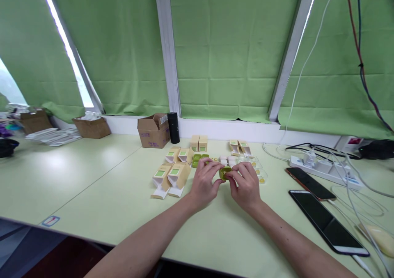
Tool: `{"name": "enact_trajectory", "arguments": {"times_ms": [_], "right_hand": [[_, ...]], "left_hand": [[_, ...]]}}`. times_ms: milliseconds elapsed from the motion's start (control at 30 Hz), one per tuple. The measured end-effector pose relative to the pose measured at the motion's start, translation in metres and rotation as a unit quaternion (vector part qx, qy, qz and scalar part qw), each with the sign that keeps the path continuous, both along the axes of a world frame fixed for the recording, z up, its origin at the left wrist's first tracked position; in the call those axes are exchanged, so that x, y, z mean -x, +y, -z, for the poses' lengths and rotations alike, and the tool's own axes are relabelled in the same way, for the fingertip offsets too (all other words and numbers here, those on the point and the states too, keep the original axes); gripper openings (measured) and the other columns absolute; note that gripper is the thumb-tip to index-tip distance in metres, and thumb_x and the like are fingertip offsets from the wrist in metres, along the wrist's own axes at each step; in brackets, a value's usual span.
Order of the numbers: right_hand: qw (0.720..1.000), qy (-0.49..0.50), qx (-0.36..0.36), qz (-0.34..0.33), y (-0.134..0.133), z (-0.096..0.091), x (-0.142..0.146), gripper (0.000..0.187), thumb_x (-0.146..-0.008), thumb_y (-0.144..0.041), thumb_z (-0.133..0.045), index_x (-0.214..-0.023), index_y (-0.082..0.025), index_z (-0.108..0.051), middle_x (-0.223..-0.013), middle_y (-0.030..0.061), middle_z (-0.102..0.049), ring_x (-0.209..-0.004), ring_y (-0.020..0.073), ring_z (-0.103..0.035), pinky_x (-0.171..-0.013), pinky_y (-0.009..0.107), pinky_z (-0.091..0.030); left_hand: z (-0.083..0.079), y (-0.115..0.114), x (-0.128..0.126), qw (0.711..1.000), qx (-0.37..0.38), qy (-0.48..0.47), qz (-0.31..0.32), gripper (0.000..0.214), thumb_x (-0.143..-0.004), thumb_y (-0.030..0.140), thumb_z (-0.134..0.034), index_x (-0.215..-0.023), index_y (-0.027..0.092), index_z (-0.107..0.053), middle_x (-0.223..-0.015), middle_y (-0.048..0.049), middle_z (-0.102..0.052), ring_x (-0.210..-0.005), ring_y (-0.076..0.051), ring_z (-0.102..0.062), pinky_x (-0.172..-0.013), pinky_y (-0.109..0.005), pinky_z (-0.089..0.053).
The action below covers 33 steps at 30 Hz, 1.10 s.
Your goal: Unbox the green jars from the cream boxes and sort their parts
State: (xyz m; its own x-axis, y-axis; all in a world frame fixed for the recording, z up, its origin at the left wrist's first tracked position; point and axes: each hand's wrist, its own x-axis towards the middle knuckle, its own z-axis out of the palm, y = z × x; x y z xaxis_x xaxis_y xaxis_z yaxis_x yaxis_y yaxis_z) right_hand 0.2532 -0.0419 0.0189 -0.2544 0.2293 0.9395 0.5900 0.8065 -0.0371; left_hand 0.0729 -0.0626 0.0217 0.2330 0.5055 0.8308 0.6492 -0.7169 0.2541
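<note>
Both my hands meet over the table around a small olive-green case (pixel 225 173). My left hand (pixel 205 182) pinches its left side between thumb and fingers. The fingers of my right hand (pixel 245 183) are closed at its right edge, and what lies inside the case is too small to make out. Just behind my left hand are several more green cases (pixel 197 159). White pieces (pixel 227 160) and clear plastic packs with yellow bits (pixel 261 175) lie behind and beside my right hand. Several open cream cartons (pixel 175 175) with green labels stand left of my left hand.
Cream cartons (pixel 198 143) and a further pair (pixel 240 148) stand farther back. A cardboard box (pixel 153 131) and a black bottle (pixel 173 127) are near the wall. On the right lie a white-edged phone (pixel 328 222), a dark phone (pixel 310 183), a power strip (pixel 326 172) and loose cables.
</note>
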Motion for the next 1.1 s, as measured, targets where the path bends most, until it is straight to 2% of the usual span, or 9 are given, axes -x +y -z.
{"name": "enact_trajectory", "arguments": {"times_ms": [333, 1100], "right_hand": [[1.0, -0.002, -0.007, -0.002, -0.0002, 0.0005, 0.0006, 0.019, -0.09, -0.006, -0.059, -0.086, -0.023, -0.066, -0.086, 0.006, -0.06, -0.085, 0.023, -0.049, -0.07, 0.037, -0.043], [1.0, -0.008, -0.025, 0.0, -0.0012, 0.0005, 0.0025, 0.018, -0.089, -0.004, -0.06, -0.085, -0.021, -0.065, -0.085, 0.006, -0.06, -0.086, 0.0228, -0.05, -0.074, 0.037, -0.044]], "left_hand": [[0.0002, 0.0007, 0.0, 1.0, 0.013, -0.006, -0.009, 0.042, -0.086, 0.016, -0.072, -0.127, 0.023, -0.068, -0.117, -0.012, -0.072, -0.119, -0.034, -0.05, -0.098, -0.057, -0.05], [-0.0006, 0.0005, 0.0008, 1.0, 0.01, 0.003, -0.017, 0.041, -0.085, 0.014, -0.074, -0.125, 0.021, -0.068, -0.117, -0.0106, -0.072, -0.119, -0.033, -0.049, -0.099, -0.054, -0.05]]}}
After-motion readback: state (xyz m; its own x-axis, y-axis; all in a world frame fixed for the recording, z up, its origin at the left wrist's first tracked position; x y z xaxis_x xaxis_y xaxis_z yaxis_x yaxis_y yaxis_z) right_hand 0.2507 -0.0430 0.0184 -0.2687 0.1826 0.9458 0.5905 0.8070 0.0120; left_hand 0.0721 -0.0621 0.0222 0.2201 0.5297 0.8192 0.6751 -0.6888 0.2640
